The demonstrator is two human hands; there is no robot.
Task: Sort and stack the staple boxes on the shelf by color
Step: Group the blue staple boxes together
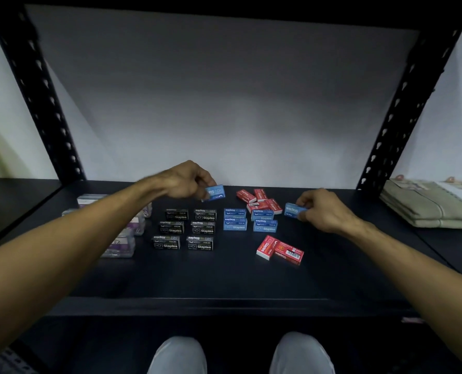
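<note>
My left hand (182, 182) pinches a blue staple box (216, 192) just above the black shelf (224, 279), behind the black boxes. My right hand (323, 209) grips another blue staple box (292, 210) low over the shelf at the right. Black staple boxes (186, 229) stand in two neat columns. Beside them on the right, blue staple boxes (250, 221) form two short stacks. A loose heap of red staple boxes (259, 201) lies behind the blue ones. Two more red boxes (279, 251) lie nearer the front.
Clear and purple-white boxes (124, 238) sit at the left, partly hidden by my left forearm. Folded beige cloth (429, 205) lies on the shelf to the right. Black perforated uprights (35, 90) frame the bay, and a grey wall closes the back.
</note>
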